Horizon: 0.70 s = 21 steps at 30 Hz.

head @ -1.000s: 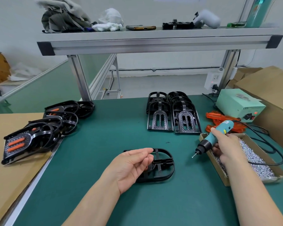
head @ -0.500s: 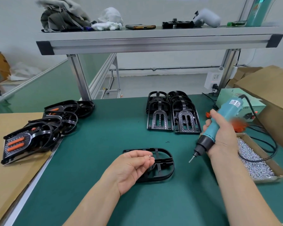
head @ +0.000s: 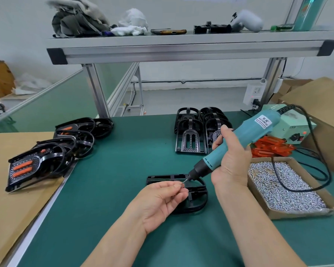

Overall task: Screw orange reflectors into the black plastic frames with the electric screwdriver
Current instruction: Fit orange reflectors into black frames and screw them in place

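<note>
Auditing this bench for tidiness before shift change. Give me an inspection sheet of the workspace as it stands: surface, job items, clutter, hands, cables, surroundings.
Surface: green mat, cardboard sheet along its left edge.
Job's things: black frame flat under the hands; empty frames stacked behind; finished frames at left; orange reflectors piled behind the box of screws.
Clutter: cloths and a phone on the overhead shelf.
Hands: left hand pinches a screw at the bit tip; right hand grips the electric screwdriver.
Cables: screwdriver cable loops across the box of screws.
Surroundings: power supply, wall socket, cardboard boxes at right.
</note>
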Each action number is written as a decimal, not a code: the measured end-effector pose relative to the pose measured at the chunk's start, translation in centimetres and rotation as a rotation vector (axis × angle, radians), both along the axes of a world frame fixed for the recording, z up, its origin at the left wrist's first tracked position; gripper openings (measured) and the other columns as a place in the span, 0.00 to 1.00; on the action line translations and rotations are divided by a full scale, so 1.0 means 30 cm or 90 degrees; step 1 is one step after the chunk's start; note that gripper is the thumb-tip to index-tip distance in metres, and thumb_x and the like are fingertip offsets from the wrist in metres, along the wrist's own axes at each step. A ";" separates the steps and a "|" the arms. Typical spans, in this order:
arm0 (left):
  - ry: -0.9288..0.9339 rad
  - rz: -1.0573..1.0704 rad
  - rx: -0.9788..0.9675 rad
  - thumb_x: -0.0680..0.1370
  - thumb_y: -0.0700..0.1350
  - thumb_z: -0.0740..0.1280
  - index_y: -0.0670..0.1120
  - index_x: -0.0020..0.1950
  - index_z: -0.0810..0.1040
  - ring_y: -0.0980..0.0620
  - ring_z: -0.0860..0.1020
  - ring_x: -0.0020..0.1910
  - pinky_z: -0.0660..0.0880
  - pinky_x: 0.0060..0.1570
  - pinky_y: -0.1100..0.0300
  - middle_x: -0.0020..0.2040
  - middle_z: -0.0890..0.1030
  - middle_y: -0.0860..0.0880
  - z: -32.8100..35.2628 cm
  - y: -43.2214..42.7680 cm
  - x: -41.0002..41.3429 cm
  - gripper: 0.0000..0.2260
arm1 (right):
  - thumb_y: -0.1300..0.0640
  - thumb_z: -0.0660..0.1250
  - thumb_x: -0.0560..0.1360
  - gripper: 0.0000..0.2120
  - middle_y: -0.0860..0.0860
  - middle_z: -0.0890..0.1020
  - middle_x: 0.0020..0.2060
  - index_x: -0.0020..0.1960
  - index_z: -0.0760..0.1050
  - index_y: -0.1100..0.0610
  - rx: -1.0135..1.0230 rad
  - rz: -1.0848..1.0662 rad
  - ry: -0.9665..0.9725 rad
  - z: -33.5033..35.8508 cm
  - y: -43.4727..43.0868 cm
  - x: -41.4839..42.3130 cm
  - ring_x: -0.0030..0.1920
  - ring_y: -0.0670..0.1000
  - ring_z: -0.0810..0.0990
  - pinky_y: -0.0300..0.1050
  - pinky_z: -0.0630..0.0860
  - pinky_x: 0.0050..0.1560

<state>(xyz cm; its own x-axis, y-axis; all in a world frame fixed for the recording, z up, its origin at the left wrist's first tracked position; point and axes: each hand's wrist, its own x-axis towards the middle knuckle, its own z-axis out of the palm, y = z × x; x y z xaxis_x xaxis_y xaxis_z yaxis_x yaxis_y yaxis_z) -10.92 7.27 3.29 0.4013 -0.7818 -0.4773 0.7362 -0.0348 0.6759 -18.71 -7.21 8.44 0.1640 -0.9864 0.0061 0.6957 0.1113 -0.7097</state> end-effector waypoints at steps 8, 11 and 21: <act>0.007 0.000 -0.003 0.73 0.29 0.69 0.33 0.40 0.84 0.46 0.85 0.36 0.80 0.32 0.64 0.40 0.83 0.36 -0.004 0.007 0.011 0.04 | 0.64 0.72 0.75 0.10 0.45 0.77 0.28 0.42 0.72 0.53 -0.042 -0.002 0.000 0.006 0.027 0.004 0.26 0.44 0.73 0.36 0.72 0.29; 0.007 -0.002 -0.006 0.72 0.29 0.69 0.34 0.39 0.84 0.47 0.84 0.36 0.80 0.32 0.64 0.39 0.83 0.37 -0.007 0.005 0.010 0.05 | 0.63 0.72 0.75 0.10 0.45 0.76 0.28 0.42 0.72 0.53 -0.044 0.002 0.005 0.003 0.030 0.000 0.26 0.45 0.73 0.36 0.72 0.30; 0.013 0.005 -0.004 0.74 0.29 0.68 0.34 0.39 0.85 0.47 0.85 0.37 0.80 0.32 0.64 0.40 0.83 0.37 -0.022 0.006 0.003 0.07 | 0.63 0.72 0.75 0.10 0.44 0.76 0.28 0.43 0.72 0.53 -0.038 -0.006 0.015 -0.012 0.025 -0.003 0.26 0.44 0.73 0.37 0.73 0.30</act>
